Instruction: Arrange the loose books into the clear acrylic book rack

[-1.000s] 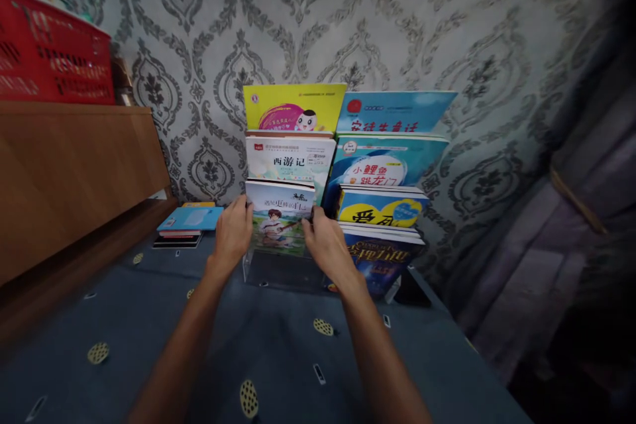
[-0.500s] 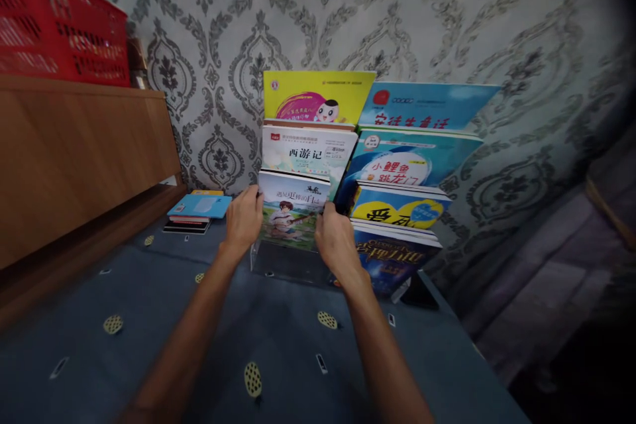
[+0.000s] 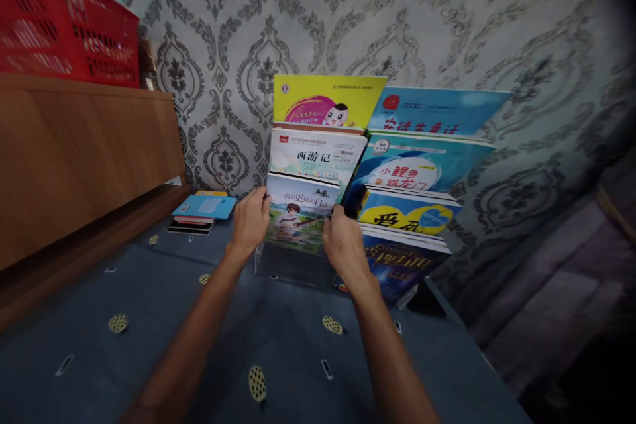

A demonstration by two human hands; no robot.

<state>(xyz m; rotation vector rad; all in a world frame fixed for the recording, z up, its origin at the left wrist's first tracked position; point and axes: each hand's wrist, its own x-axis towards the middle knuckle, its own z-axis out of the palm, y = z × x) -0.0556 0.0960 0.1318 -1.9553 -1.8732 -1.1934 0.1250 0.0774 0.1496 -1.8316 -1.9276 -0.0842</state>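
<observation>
A book with a painted child in a green landscape (image 3: 298, 215) stands upright at the front left of a clear stepped rack (image 3: 293, 266). My left hand (image 3: 251, 217) grips its left edge, fingers closed, the tips partly hidden. On its right edge my right hand (image 3: 344, 242) is closed too. Behind it rise a white book (image 3: 315, 152) and a yellow book (image 3: 322, 96). In the right column stand a dark blue book (image 3: 397, 265), a blue and yellow book (image 3: 412, 212), a teal book (image 3: 437, 162) and a light blue book (image 3: 447, 109).
A small pile of books (image 3: 203, 207) lies by the wall at the left. A red basket (image 3: 74, 33) sits on a wooden cabinet (image 3: 84, 165). A dark flat object (image 3: 428, 298) lies right of the rack. The blue cloth (image 3: 199, 344) has pineapple prints.
The whole view has shifted, so the rack and books appear slightly farther right. Both hands stay at the sides of the front left book, which looks much the same.
</observation>
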